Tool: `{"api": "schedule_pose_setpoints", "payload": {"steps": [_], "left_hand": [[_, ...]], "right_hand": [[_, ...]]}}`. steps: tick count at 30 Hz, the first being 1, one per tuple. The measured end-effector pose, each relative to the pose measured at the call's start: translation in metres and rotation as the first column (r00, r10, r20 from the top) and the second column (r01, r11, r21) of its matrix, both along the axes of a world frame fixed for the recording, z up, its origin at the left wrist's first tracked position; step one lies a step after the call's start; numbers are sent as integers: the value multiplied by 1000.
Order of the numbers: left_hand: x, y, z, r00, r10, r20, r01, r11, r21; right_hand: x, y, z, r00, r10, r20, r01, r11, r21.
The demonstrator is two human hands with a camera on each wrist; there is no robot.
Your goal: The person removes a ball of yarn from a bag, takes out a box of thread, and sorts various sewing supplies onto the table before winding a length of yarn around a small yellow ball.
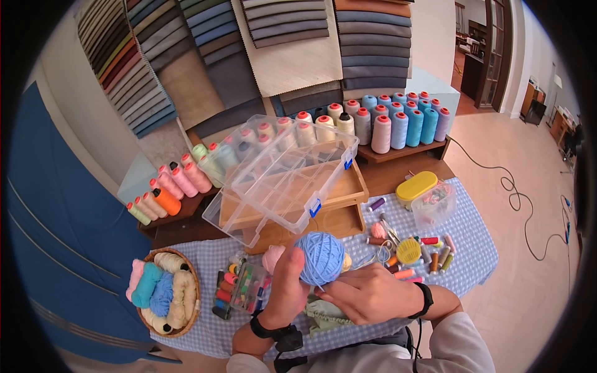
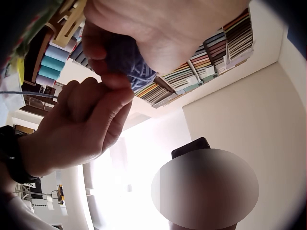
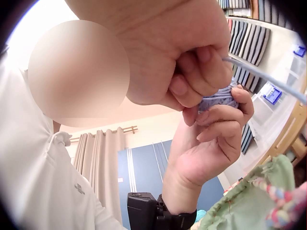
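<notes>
A ball of light blue yarn (image 1: pixel 320 258) is held up over the table's near side. My left hand (image 1: pixel 285 292) grips it from the left, its fingers curled round the ball in the right wrist view. Close against the ball's lower right is my right hand (image 1: pixel 373 292), fingers curled on the yarn. From that hand a taut yarn strand (image 3: pixel 271 77) runs away to the side in the right wrist view. Below the hands lies a green cloth bag (image 1: pixel 326 316), partly hidden by them.
A clear divided plastic case (image 1: pixel 292 180) leans over a wooden tray (image 1: pixel 342 199) behind the ball. At left stands a wicker basket (image 1: pixel 196 292) of yarn skeins. Thread spools, scissors and a yellow-lidded box (image 1: pixel 416 186) lie to the right. Cones of thread (image 1: pixel 382 133) line the shelf.
</notes>
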State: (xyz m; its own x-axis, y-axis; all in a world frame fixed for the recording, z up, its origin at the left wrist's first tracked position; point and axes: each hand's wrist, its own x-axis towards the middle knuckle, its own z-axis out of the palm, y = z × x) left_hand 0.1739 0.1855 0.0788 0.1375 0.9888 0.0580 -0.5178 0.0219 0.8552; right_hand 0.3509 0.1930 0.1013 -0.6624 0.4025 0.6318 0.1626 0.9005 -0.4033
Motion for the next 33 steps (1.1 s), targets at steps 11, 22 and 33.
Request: {"api": "schedule_pose_setpoints", "payload": {"steps": [11, 22, 33], "left_hand": [[-3, -3, 8, 995, 53, -88, -59, 996, -65], [-16, 0, 21, 975, -173, 143, 155, 980, 125], [-23, 0, 29, 897, -258, -359, 373, 878, 301]], "right_hand": [[0, 1, 0, 1000, 15, -1, -15, 999, -47], [14, 16, 9, 984, 166, -62, -175, 862, -477], [30, 26, 24, 999, 41, 6, -32, 859, -511]]}}
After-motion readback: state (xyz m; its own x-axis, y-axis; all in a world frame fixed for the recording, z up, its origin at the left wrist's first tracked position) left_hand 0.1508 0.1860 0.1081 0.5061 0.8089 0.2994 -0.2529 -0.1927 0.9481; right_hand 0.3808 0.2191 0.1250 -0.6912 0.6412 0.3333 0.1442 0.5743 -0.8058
